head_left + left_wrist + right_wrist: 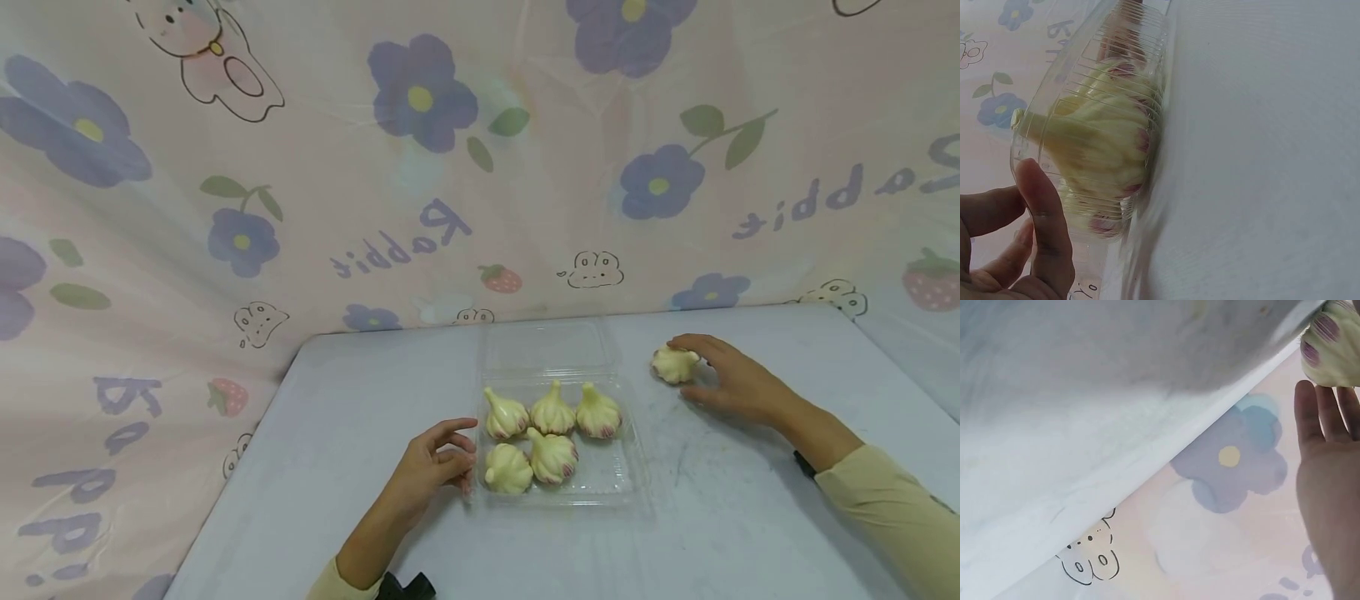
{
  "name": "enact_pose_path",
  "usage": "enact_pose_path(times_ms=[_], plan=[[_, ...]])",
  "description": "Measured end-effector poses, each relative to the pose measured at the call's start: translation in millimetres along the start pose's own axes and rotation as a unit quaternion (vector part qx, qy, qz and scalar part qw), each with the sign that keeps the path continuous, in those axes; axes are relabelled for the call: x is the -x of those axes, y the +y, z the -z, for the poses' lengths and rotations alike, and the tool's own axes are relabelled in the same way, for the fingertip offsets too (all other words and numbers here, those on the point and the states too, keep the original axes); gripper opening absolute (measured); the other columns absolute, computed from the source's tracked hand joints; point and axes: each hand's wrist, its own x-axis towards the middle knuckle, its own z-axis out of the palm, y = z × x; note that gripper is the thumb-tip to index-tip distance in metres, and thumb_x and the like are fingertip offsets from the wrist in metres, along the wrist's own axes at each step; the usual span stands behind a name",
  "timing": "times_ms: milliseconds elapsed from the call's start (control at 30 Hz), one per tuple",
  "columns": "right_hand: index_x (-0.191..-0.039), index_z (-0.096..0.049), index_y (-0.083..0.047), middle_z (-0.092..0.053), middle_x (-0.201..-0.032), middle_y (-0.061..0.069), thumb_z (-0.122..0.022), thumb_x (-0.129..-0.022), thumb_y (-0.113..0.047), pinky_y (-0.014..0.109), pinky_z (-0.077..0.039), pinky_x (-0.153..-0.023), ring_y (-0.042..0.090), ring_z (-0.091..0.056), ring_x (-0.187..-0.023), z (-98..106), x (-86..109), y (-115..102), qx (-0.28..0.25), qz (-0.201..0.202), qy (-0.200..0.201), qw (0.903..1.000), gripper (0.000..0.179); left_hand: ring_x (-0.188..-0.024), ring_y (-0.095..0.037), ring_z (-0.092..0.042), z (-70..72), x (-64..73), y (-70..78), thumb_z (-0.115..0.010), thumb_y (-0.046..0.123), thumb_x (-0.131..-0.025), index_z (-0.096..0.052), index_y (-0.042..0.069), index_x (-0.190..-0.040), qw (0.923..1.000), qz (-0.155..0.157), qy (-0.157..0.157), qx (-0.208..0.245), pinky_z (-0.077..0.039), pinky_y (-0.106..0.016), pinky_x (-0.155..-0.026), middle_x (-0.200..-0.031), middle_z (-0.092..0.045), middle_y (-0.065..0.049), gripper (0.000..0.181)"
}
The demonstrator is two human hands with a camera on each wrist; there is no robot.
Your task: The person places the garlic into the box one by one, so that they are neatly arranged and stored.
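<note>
A clear plastic clamshell box (600, 487) lies opened out on the table, its lid (543, 350) folded back toward the wall. Inside sit several garlic bulbs (553, 457), three across the back and two in front. At the box's left side my left hand (435, 462) pinches the rim; in the left wrist view a fingertip (1032, 172) lies on it beside the nearest bulb. My right hand (738, 383) holds a single garlic bulb (671, 367) right of the lid, fingers at its far side and thumb at the near side. The right wrist view shows that bulb (1335, 359) only partly.
The white table (360, 408) runs back to a pink printed cloth (315, 167) with flowers and rabbits, which also hangs along the sides. In the box's front right part, bare plastic shows beside the bulbs. Dark straps are on both wrists.
</note>
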Motion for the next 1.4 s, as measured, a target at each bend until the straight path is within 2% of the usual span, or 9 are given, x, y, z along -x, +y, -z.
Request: enact_pose_path(times_ms=[133,267,567,700,900,1033,1133,1267,1400], plan=[[-0.139,-0.053,-0.015,-0.053,-0.139,0.013,-0.084,-0.078,-0.012,0.053,-0.051,-0.089,0.033,-0.05,-0.122,-3,0.9,1,0.017,0.025,0.016,0.9994,0.068,-0.071,-0.01,-0.06,-0.2,0.2,0.2,-0.063,-0.002,-0.092,-0.047,0.002,-0.144,1.0,0.0,0.0,0.0,-0.057,-0.026,-0.063,-0.106,-0.054,-0.009,0.055],[-0.135,-0.058,-0.019,-0.056,-0.133,0.008,-0.084,-0.079,-0.016,0.045,-0.056,-0.08,0.019,-0.051,-0.118,-3,2.0,0,0.016,0.023,0.023,0.9993,0.061,-0.071,-0.01,-0.06,-0.8,0.7,0.4,-0.064,-0.002,-0.092,-0.046,0.001,-0.144,1.0,-0.001,-0.001,0.002,-0.057,-0.025,-0.062,-0.105,-0.054,-0.007,0.055],[-0.135,-0.06,-0.025,-0.056,-0.132,0.006,-0.082,-0.082,-0.024,0.035,-0.051,-0.08,-0.005,-0.044,-0.112,-8,-0.8,-3,-0.005,0.045,0.02,0.9988,0.058,-0.071,-0.01,-0.06,0.0,1.2,-0.1,-0.062,-0.002,-0.093,-0.046,0.002,-0.145,1.0,0.001,0.003,0.005,-0.058,-0.026,-0.063,-0.105,-0.055,-0.006,0.055],[-0.135,-0.061,-0.023,-0.057,-0.13,0.006,-0.082,-0.082,-0.024,0.032,-0.051,-0.076,-0.001,-0.048,-0.105,-10,-1.6,-5,0.0,0.05,0.025,0.9984,0.057,-0.071,-0.01,-0.06,0.0,1.6,0.1,-0.062,-0.002,-0.093,-0.046,0.002,-0.145,1.0,0.001,0.002,0.003,-0.058,-0.026,-0.063,-0.106,-0.055,-0.008,0.055],[-0.129,-0.061,-0.014,-0.062,-0.125,0.006,-0.085,-0.079,-0.026,0.034,-0.051,-0.085,0.018,-0.056,-0.109,-11,-4.4,-11,0.009,0.036,0.026,0.999,0.057,-0.071,-0.009,-0.06,-0.6,2.1,1.3,-0.062,-0.002,-0.093,-0.045,0.001,-0.145,1.0,-0.003,-0.004,0.007,-0.057,-0.024,-0.062,-0.106,-0.055,-0.008,0.054],[-0.123,-0.06,-0.011,-0.065,-0.113,0.005,-0.087,-0.076,-0.029,0.028,-0.048,-0.074,0.01,-0.055,-0.096,-10,-5.0,-12,0.005,0.012,0.032,0.9994,0.058,-0.071,-0.008,-0.061,-1.0,2.6,2.3,-0.063,-0.001,-0.093,-0.044,-0.001,-0.145,0.9999,-0.008,-0.01,0.008,-0.057,-0.024,-0.063,-0.105,-0.055,-0.007,0.055],[-0.123,-0.061,-0.012,-0.065,-0.114,0.004,-0.089,-0.072,-0.028,0.026,-0.048,-0.07,0.003,-0.051,-0.093,-11,-4.5,-11,0.001,0.023,0.038,0.999,0.06,-0.071,-0.007,-0.061,-1.2,2.8,2.4,-0.063,-0.001,-0.093,-0.044,-0.002,-0.145,0.9998,-0.011,-0.013,0.009,-0.057,-0.023,-0.063,-0.104,-0.054,-0.006,0.055],[-0.126,-0.062,-0.011,-0.06,-0.125,0.007,-0.092,-0.067,-0.02,0.021,-0.049,-0.077,0.003,-0.05,-0.104,-12,-3.8,-8,0.02,0.06,0.052,0.9967,0.066,-0.072,-0.008,-0.061,-1.3,2.4,1.8,-0.064,-0.001,-0.093,-0.044,-0.002,-0.145,0.9998,-0.013,-0.013,0.011,-0.057,-0.023,-0.062,-0.105,-0.054,-0.007,0.056],[-0.128,-0.061,-0.01,-0.061,-0.125,0.008,-0.092,-0.067,-0.017,0.021,-0.048,-0.079,0.006,-0.052,-0.105,-14,-2.9,-8,0.034,0.058,0.054,0.9963,0.069,-0.072,-0.009,-0.061,-1.5,1.3,0.0,-0.063,-0.001,-0.093,-0.044,-0.001,-0.145,0.9999,-0.011,-0.01,0.008,-0.057,-0.024,-0.062,-0.105,-0.054,-0.006,0.056]])
